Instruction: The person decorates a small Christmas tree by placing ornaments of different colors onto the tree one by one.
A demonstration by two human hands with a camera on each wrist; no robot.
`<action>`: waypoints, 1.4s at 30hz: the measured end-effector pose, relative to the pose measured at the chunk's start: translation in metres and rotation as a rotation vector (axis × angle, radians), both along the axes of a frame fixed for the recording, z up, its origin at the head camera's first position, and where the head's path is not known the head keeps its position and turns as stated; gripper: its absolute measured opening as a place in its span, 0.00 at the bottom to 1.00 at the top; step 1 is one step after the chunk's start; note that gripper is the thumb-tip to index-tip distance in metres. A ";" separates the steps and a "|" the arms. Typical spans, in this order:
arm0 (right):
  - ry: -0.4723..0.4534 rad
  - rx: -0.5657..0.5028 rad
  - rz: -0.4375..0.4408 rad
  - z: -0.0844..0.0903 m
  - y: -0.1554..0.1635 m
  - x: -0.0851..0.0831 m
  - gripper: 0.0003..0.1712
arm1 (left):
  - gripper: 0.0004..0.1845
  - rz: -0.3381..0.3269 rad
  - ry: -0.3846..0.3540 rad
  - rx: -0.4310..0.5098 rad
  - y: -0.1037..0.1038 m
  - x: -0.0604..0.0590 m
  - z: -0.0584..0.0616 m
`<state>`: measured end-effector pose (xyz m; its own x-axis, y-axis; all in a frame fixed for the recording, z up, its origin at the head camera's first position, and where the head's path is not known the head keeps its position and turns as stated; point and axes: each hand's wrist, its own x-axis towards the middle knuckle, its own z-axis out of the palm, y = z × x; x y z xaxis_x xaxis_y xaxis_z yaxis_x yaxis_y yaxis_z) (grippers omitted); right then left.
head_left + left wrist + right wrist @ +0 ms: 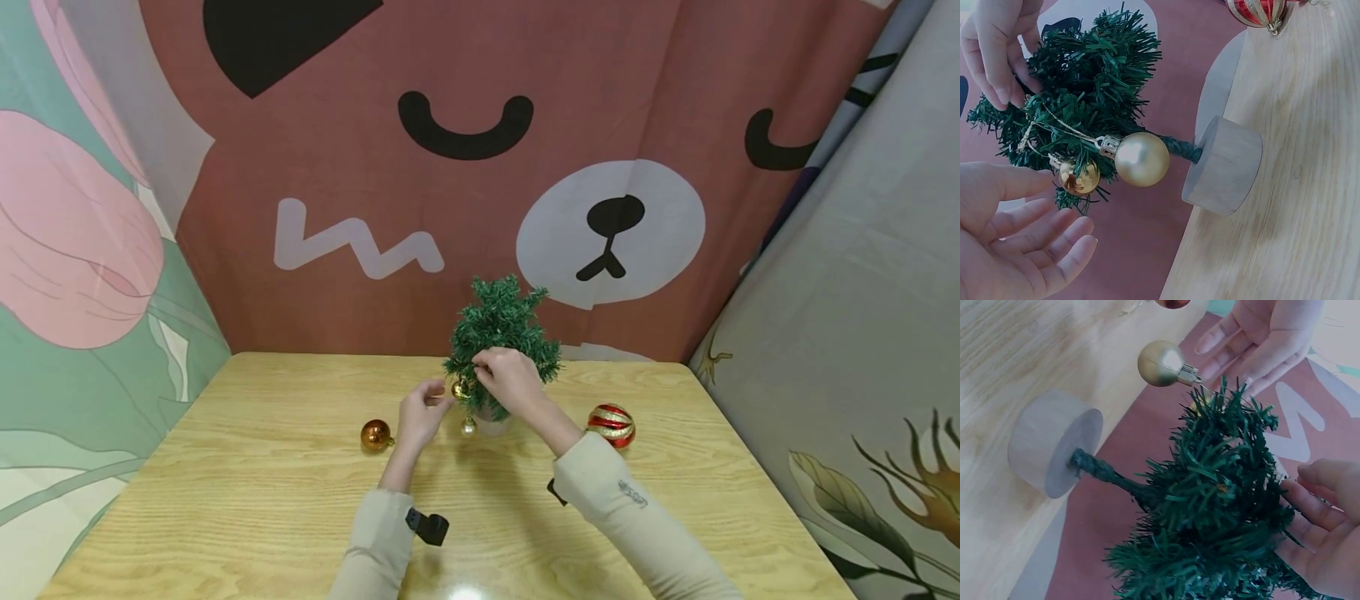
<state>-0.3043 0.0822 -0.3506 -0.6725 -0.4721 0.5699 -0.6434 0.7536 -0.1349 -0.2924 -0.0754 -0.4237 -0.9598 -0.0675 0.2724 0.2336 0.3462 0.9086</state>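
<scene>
The left hand point(420, 414) hovers just left of the small tree point(501, 333), palm up and fingers straight and loosely spread, holding nothing; in the left wrist view its fingertips point(1079, 247) lie just below the tree's lowest branches without touching them. The right hand point(512, 379) is on the tree's front, its fingers curled in among the green needles and pinching a branch; the right wrist view shows those fingers point(1313, 506) pressed into the foliage.

The tree is a little artificial one with dark green bristly branches, a twisted green stem and a round pale wooden base point(1222, 165) that stands on the tabletop point(225, 500), near its far edge and about midway across. Two ornaments hang from the tree's lower branches on its left side: a matte gold ball point(1141, 159) with a silver cap, dangling beside the stem, and a smaller shiny gold ball point(1077, 178) tucked closer into the needles, just above the left hand's fingers. Thin gold thread runs through the branches above them.

On the tabletop left of the tree, near the left hand's wrist, lies a copper-coloured ball point(376, 435). Right of the tree, just beyond the right forearm, lies a red ball with gold stripes point(612, 425). Behind the tree hangs a brownish-red cloth point(375, 167) printed with a cartoon bear's face.
</scene>
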 end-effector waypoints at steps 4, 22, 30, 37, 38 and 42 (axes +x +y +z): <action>0.094 -0.016 0.025 0.004 0.002 0.001 0.05 | 0.17 0.009 0.010 0.008 -0.001 0.002 0.000; 0.459 0.102 0.141 0.041 0.001 -0.004 0.03 | 0.16 0.025 0.023 0.044 -0.007 0.011 -0.004; 0.473 0.114 0.094 0.054 0.008 -0.018 0.04 | 0.14 0.032 0.033 0.068 -0.009 0.017 -0.001; 0.401 0.102 0.121 0.063 0.016 -0.033 0.07 | 0.13 0.046 0.060 0.078 -0.013 0.018 0.000; 0.395 0.103 0.130 0.065 0.017 -0.035 0.08 | 0.13 0.047 0.062 0.078 -0.014 0.018 0.000; 0.372 0.120 0.184 0.068 0.020 -0.041 0.10 | 0.12 0.043 0.060 0.074 -0.017 0.017 -0.001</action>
